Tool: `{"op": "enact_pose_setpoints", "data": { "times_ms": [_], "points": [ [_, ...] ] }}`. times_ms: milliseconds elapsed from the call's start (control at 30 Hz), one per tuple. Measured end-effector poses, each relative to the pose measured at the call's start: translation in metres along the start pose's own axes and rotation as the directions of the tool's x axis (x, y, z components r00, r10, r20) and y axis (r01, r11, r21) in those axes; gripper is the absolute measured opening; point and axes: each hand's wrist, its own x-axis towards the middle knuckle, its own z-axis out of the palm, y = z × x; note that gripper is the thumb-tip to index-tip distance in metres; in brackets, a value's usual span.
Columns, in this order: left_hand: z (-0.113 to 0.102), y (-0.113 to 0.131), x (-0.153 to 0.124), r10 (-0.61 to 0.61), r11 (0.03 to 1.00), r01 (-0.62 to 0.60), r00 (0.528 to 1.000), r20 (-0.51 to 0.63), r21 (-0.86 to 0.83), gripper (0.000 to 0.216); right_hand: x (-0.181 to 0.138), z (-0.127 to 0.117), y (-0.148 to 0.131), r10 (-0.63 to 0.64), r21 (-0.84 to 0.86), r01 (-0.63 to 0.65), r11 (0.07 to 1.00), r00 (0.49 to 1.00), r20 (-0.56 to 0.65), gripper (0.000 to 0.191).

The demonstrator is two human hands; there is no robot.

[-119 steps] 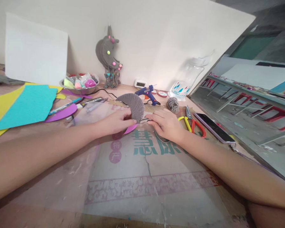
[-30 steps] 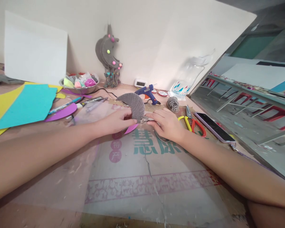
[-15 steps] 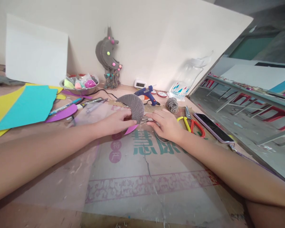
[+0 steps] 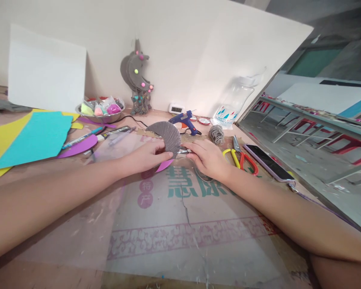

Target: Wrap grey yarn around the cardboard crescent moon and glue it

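My left hand (image 4: 146, 155) grips the lower edge of a grey yarn-wrapped crescent (image 4: 167, 135), held upright over a clear plastic sheet (image 4: 156, 216). A purple felt piece (image 4: 164, 165) peeks out beneath it. My right hand (image 4: 205, 157) is closed on a strand of grey yarn (image 4: 184, 151) at the crescent's right tip. A small ball of grey yarn (image 4: 217, 134) lies just beyond my right hand.
A blue glue gun (image 4: 184, 120), yellow and red scissors (image 4: 239, 157) and a phone (image 4: 266, 162) lie to the right. At left are teal and yellow felt sheets (image 4: 33, 138), pens and a metal bowl of pompoms (image 4: 100, 111). A finished grey moon ornament (image 4: 136, 78) leans on the wall.
Both hands and the crescent have stayed nearly in place; my right fingers shifted slightly along the yarn at the crescent's tip. The view has tilted down a little.
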Motion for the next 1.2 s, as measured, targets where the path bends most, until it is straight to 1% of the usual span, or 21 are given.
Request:
{"op": "enact_pose_setpoints", "data": {
  "times_ms": [133,267,533,667,900,967,1067,1200],
  "points": [
    [-0.0004,-0.0036,0.0003,0.015,0.999,-0.016,1.000,0.027,0.031,0.028,-0.0001,0.0031,0.0018,0.035,0.012,-0.035,0.999,0.999,-0.009,0.031],
    [-0.0007,-0.0055,0.0004,-0.002,0.999,0.000,1.000,0.031,0.052,0.026,-0.0002,0.0045,0.0027,0.060,0.019,-0.060,0.998,0.998,0.001,0.031],
    [0.0004,-0.0026,-0.0015,-0.012,0.999,0.014,0.999,0.049,-0.034,0.015,-0.0013,0.0030,0.0023,0.032,0.043,-0.030,0.999,0.998,-0.047,0.029],
    [0.0010,-0.0031,0.0000,-0.002,0.997,0.006,0.998,0.058,-0.071,0.010,-0.0016,0.0032,0.0024,0.032,0.046,-0.030,0.998,0.998,-0.047,0.029],
    [0.0004,-0.0070,0.0021,0.025,0.993,-0.015,0.997,0.077,-0.118,0.008,-0.0014,0.0023,0.0023,0.022,0.046,-0.020,0.999,0.999,-0.034,0.030],
    [-0.0001,-0.0056,0.0010,0.004,0.995,0.003,0.997,0.071,-0.099,0.010,-0.0013,0.0016,0.0020,0.014,0.052,-0.012,0.999,0.999,-0.038,0.031],
    [-0.0005,-0.0034,-0.0002,-0.019,0.998,0.020,0.999,0.026,-0.053,0.021,-0.0012,0.0008,0.0013,0.001,0.052,0.001,0.999,0.999,-0.047,0.031],
    [-0.0001,-0.0030,0.0001,-0.001,0.998,-0.001,0.999,-0.045,-0.055,0.029,-0.0014,0.0007,0.0008,-0.006,0.051,0.009,0.999,0.999,-0.053,0.032]
  ]
}}
